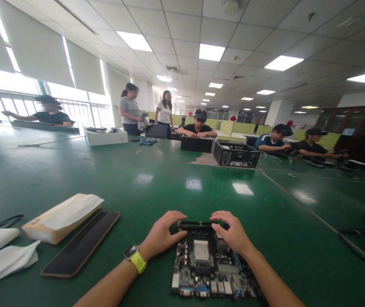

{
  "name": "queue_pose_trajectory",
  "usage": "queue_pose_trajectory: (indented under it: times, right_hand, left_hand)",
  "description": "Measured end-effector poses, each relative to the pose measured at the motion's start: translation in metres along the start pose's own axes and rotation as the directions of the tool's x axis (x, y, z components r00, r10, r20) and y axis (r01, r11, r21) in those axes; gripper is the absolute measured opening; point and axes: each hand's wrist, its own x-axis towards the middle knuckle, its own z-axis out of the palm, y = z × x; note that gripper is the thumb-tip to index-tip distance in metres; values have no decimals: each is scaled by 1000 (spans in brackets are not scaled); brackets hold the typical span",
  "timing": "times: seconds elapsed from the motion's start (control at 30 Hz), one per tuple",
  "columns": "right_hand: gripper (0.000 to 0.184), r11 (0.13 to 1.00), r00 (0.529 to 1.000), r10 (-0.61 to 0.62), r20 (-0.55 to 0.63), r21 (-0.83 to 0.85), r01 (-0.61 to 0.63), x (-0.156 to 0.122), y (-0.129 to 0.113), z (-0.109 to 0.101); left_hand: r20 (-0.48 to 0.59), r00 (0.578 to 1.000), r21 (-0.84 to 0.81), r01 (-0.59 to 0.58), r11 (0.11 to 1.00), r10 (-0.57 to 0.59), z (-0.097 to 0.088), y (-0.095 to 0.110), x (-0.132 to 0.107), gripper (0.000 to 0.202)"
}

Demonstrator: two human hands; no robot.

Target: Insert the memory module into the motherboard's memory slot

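A computer motherboard (206,268) lies flat on the green table (157,183) right in front of me, its silver processor (201,250) in the middle. My left hand (163,234), with a yellow-strapped watch on the wrist, curls over the board's far left corner. My right hand (230,232) curls over the far right corner. The fingertips of both press on a dark part along the board's far edge. What lies under the fingers is hidden.
To my left lie a phone (82,247) face up, a tissue pack (62,217) and loose tissues (8,260). Farther off stand an open computer case (237,154), a black box (197,144) and a white box (105,136). Several people sit or stand along the table's far side.
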Motion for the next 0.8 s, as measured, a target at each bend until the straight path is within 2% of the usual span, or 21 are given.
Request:
queue_pose_trajectory:
  times: [0.13,0.23,0.3,0.37,0.5,0.57,0.63,0.8]
  right_hand:
    - [18,995,996,-93,11,-18,94,-3,-29,-2]
    - [19,981,978,-190,82,-35,193,-12,-62,1]
    - [22,961,948,-262,179,-37,273,-21,-81,8]
    - [28,933,890,-338,305,-19,360,-29,-93,18]
    - [38,831,726,-498,473,23,555,-41,-87,47]
    - [35,797,683,-528,505,17,604,-43,-77,59]
    - [30,794,680,-522,515,3,607,-43,-71,66]
    - [26,814,718,-506,477,-10,581,-43,-67,67]
  left_hand:
    - [-102,993,-18,59,998,-61,-1,-1,1,29]
    - [-190,976,-28,102,994,-106,-1,-3,2,29]
    - [-225,968,-22,110,994,-113,-1,-4,2,29]
    - [-245,963,-15,116,993,-116,-1,-4,3,30]
    - [-254,960,-7,123,992,-121,-1,-4,3,29]
    - [-248,960,-4,132,991,-129,-1,-4,3,28]
    - [-243,960,-1,141,990,-137,-1,-5,3,28]
    - [-231,964,7,141,990,-135,0,-6,2,28]
